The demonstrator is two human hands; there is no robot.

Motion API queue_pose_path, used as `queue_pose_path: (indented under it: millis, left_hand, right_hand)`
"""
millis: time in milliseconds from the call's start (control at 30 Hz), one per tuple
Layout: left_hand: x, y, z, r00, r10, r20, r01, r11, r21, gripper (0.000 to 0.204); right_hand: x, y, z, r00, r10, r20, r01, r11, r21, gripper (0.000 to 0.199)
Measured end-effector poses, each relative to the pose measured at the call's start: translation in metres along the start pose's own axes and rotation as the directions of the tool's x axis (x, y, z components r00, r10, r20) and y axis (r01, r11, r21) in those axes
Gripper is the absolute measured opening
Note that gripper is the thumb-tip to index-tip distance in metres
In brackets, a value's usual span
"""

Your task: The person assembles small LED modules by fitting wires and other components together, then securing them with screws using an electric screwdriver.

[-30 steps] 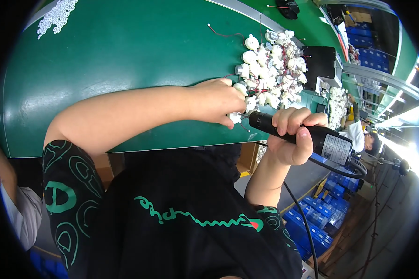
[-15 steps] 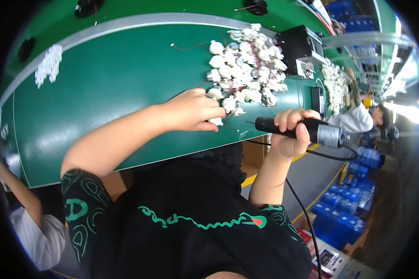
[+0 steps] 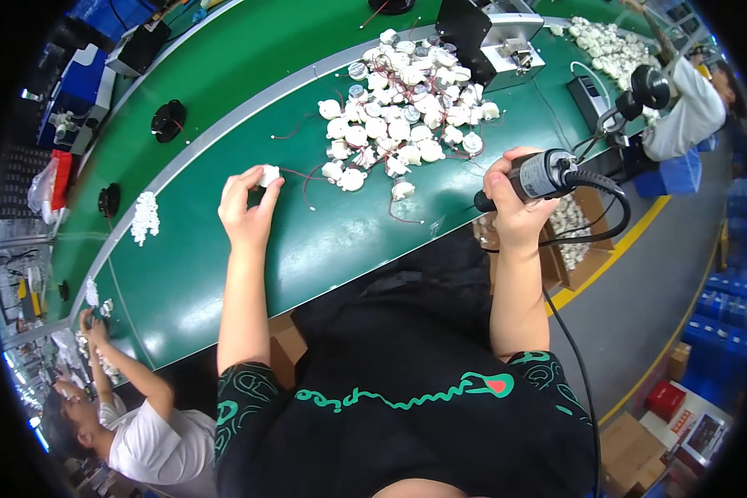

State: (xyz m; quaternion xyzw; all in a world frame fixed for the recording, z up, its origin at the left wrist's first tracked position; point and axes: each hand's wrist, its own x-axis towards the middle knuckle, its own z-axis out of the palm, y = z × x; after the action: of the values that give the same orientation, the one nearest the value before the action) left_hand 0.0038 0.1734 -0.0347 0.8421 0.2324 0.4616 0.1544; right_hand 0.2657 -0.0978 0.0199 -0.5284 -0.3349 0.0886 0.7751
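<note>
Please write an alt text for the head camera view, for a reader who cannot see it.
A person's left hand lifts a small white part with red wires above a green workbench, while the right hand grips a black corded power tool. A pile of similar white parts lies ahead.

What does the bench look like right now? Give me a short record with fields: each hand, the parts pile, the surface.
left hand: raised over the green table, fingers pinching a small white part with red wire
right hand: gripping a black corded electric screwdriver at the table's near edge
parts pile: white round parts heaped between the hands, farther back
surface: green table, curved grey strip along it
</note>
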Motion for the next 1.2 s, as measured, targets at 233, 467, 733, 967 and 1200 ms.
queue_pose_path:
  millis: [233,467,733,967,1200]
  left_hand:
    - [-0.011,0.035,0.001,0.99,0.02,0.139,-0.064,0.946,0.319,0.042]
    - [-0.002,0.071,0.042,0.928,0.137,0.346,-0.219,0.952,0.212,0.048]
    - [-0.003,0.074,0.056,0.921,0.218,0.324,-0.259,0.962,0.088,0.044]
    - [-0.013,0.073,0.051,0.908,0.162,0.386,-0.183,0.983,0.018,0.039]
    - [-0.002,0.067,0.051,0.91,0.089,0.406,-0.032,0.989,-0.145,0.038]
  right_hand:
    - [0.007,0.004,-0.014,0.999,0.049,-0.001,-0.049,0.991,0.122,0.033]
    - [0.031,0.012,-0.013,0.999,0.05,-0.004,-0.049,0.989,0.142,0.033]
    - [0.224,0.017,-0.061,0.875,-0.255,-0.412,0.278,0.961,-0.004,0.02]
    - [0.251,0.043,-0.046,0.881,-0.334,-0.335,0.19,0.899,-0.395,0.013]
    - [0.203,0.021,-0.039,0.926,-0.338,-0.168,0.329,0.941,-0.077,0.011]
